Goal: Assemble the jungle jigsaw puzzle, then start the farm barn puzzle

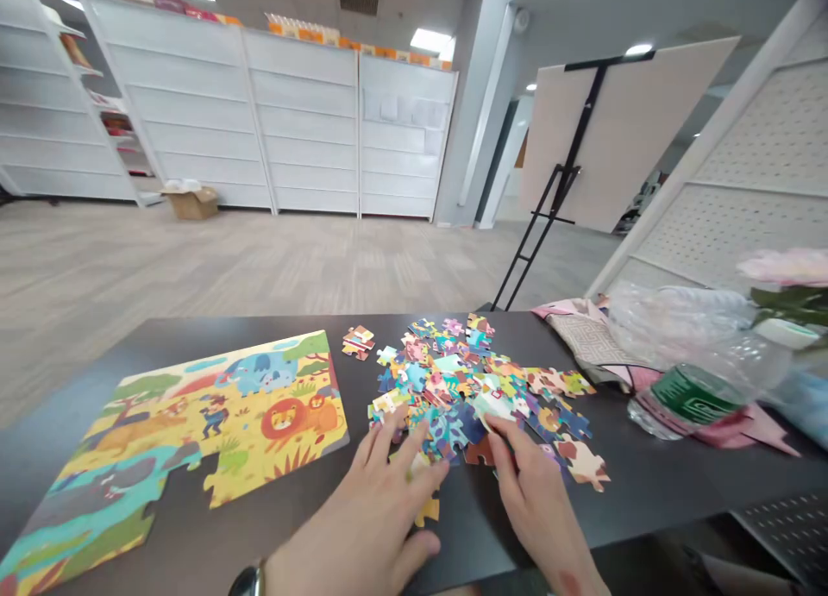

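A heap of colourful jigsaw pieces (446, 372) lies spread on the dark table in front of me. My left hand (381, 510) rests with fingers spread over the heap's near left side, touching loose pieces and holding none. Between thumb and forefinger, my right hand (527, 471) pinches a pale puzzle piece (492, 406) at the heap's near edge. To the left lies a partly joined jigsaw puzzle (239, 423) with lions, elephants and a hippo; a gap shows along its near edge. One loose piece (358, 342) sits apart, between puzzle and heap.
On the right, a clear plastic bottle (702, 398) with a green label lies tilted by crumpled clear plastic (673, 320) and a pink cloth (750, 428). Pink flowers (786, 268) stand behind. Beyond the dark table (259, 561) are an easel (575, 165) and white shelving (297, 122).
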A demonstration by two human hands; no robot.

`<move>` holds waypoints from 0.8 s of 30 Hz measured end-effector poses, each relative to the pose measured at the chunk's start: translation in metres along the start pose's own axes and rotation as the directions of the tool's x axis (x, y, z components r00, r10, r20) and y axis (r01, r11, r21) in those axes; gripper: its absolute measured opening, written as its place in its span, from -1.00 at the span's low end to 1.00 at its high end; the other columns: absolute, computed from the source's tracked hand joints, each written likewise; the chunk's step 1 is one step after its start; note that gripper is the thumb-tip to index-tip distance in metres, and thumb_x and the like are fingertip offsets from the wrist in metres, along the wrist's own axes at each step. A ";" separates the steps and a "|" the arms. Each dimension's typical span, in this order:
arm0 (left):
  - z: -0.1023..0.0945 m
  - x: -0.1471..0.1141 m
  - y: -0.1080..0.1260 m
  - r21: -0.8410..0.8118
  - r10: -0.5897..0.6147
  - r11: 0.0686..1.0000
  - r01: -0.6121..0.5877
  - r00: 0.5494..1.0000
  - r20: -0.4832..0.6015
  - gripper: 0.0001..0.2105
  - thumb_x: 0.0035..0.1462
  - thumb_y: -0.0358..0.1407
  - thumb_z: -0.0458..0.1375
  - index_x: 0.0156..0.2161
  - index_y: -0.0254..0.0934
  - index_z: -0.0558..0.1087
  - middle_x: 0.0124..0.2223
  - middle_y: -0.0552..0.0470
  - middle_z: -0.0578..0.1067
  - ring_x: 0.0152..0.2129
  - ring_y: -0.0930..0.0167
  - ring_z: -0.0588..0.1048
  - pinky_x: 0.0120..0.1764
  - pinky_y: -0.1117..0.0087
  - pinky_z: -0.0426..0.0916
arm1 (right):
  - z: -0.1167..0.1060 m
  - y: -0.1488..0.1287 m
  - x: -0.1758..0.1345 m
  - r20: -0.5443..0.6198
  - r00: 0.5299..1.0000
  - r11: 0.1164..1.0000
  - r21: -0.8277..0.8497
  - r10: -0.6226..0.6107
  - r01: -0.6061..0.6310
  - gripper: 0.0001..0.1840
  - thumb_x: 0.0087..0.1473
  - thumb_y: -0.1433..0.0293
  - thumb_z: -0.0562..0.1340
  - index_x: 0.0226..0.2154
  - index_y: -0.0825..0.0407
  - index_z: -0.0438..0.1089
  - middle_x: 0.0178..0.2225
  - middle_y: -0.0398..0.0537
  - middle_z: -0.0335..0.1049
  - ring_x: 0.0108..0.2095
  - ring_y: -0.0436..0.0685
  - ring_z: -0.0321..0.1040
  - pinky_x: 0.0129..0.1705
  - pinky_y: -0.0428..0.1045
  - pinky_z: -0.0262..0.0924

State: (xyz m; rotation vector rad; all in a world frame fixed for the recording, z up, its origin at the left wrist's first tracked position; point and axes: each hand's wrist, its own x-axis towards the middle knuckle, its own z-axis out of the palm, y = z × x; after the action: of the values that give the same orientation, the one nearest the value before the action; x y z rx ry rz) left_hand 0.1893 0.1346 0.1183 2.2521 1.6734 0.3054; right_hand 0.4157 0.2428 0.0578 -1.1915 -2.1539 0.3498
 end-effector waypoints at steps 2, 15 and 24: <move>-0.009 0.017 -0.007 0.009 -0.059 0.998 0.059 0.998 -0.022 -0.27 0.15 -0.03 0.25 0.38 -0.01 0.11 0.47 -0.11 -0.01 0.38 -0.13 -0.12 0.28 -0.28 -0.02 | -0.001 0.002 0.000 -0.045 0.998 0.999 -0.002 0.044 -0.044 -0.61 0.37 0.21 -0.04 0.04 -0.02 0.36 -0.01 0.08 0.50 -0.02 0.25 0.46 0.02 0.21 0.37; 0.008 0.038 -0.033 0.025 0.143 0.990 -0.141 0.976 -0.163 -0.59 0.23 -0.18 0.23 0.17 -0.09 0.37 0.19 -0.08 0.37 0.24 0.06 0.21 0.22 -0.07 0.22 | -0.011 -0.012 0.040 0.145 0.969 0.975 -0.068 -0.199 0.211 -0.55 0.23 0.41 0.08 0.16 -0.04 0.34 0.32 0.08 0.15 0.32 0.26 0.08 0.31 0.30 0.06; 0.026 0.035 -0.028 0.026 0.165 0.986 -0.163 0.959 -0.231 -0.81 0.31 -0.31 0.13 0.00 -0.09 0.43 0.11 0.05 0.46 0.19 0.11 0.29 0.21 -0.11 0.20 | 0.009 0.021 0.099 0.221 0.944 0.966 -0.037 -0.243 0.257 -0.59 0.16 0.38 0.19 0.08 -0.03 0.39 0.03 0.03 0.47 0.05 0.21 0.38 0.14 0.18 0.23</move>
State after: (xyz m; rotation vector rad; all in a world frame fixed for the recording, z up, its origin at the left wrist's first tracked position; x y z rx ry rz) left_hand 0.1842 0.1723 0.0836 2.4446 1.5967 0.6264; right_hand 0.3865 0.3373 0.0805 -0.9332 -2.4894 0.3095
